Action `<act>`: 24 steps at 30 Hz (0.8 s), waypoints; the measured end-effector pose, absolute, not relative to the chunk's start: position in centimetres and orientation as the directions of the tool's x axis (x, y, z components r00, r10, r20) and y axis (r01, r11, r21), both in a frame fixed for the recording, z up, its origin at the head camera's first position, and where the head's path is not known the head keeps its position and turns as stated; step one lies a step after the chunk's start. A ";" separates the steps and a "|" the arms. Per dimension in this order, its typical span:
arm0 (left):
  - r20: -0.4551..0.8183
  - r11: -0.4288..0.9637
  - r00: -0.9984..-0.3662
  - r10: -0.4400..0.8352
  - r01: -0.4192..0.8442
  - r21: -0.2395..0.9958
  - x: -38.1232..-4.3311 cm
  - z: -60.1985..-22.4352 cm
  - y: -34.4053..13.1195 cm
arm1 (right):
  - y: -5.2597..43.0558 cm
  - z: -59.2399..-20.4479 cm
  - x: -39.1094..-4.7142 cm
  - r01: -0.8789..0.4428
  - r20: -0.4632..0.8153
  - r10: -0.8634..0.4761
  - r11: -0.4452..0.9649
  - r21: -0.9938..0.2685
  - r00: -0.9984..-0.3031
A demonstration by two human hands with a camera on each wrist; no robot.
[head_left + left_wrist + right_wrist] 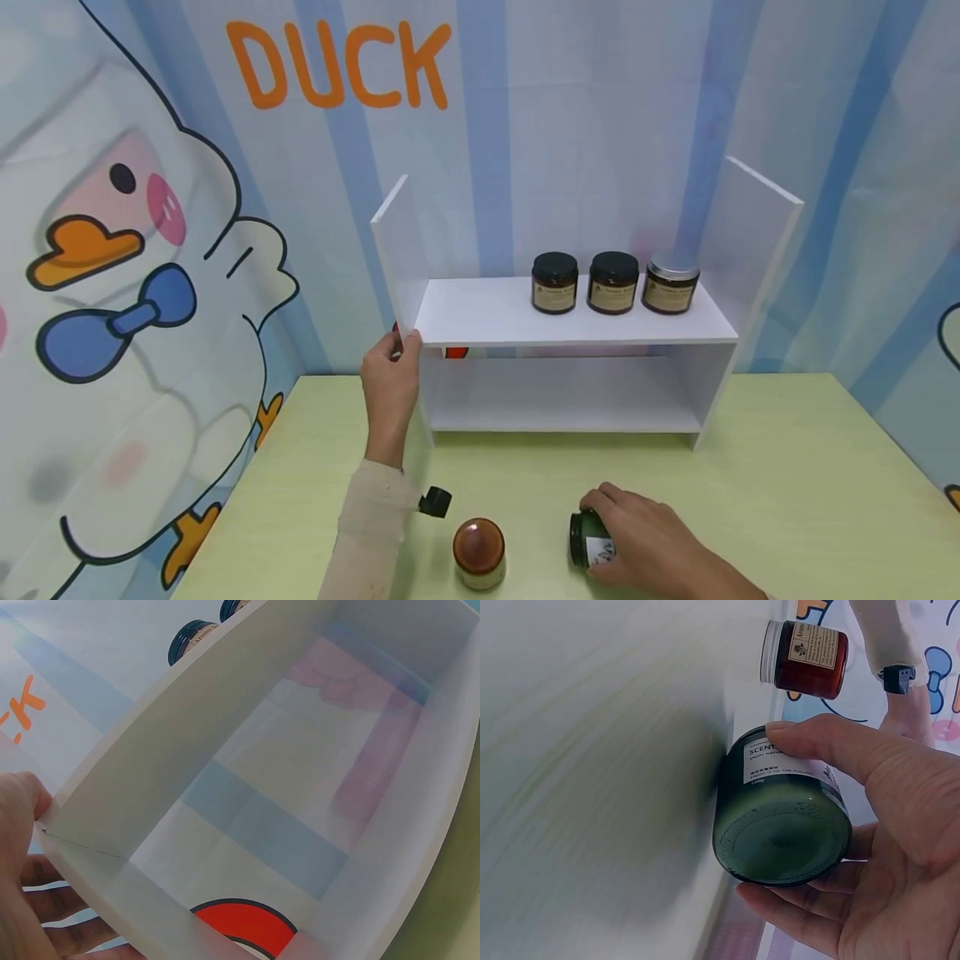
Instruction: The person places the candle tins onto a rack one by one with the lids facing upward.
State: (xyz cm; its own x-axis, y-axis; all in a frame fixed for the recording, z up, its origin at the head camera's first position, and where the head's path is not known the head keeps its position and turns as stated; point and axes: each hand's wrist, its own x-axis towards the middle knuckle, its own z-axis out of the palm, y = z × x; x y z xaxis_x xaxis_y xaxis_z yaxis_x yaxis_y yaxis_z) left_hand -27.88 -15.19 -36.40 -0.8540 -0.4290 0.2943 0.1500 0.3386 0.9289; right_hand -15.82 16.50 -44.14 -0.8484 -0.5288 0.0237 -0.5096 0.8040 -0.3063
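Note:
My left hand (392, 375) grips the left side panel of a white two-tier shelf (570, 343) at its middle board. In the left wrist view the thumb is at the panel's edge and the fingers (56, 904) lie along the outer side. Near the table's front, my right hand (645, 537) holds a green glass jar (597, 542) tipped on its side, black lid toward the left. The right wrist view shows its white label and round base (784, 840). Left of it an amber jar (480, 550) stands upside down on its silver lid (771, 652).
Three dark labelled jars stand on the shelf's upper board: two black-lidded, one (555, 283) leftmost, and a silver-lidded one (671, 285) by the right panel. A small black device (435, 502) sits on the left wrist. Behind the pale green table (810, 483) hangs a duck-print backdrop (600, 125).

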 end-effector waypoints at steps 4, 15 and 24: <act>0.288 0.327 -0.856 -0.430 0.149 0.933 -27.8 -36.3 -15.1 | 16.5 -44.1 -15.7 -0.507 0.030 -0.523 0.807 -0.302 -0.852; 0.281 0.328 -0.859 -0.429 0.142 0.934 -27.8 -36.4 -15.1 | 16.7 -44.2 -15.8 -0.489 0.002 -0.516 0.812 -0.319 -0.857; 0.292 0.330 -0.854 -0.430 0.153 0.932 -27.7 -36.3 -15.1 | 16.7 -44.3 -15.8 -0.498 0.007 -0.527 0.799 -0.337 -0.850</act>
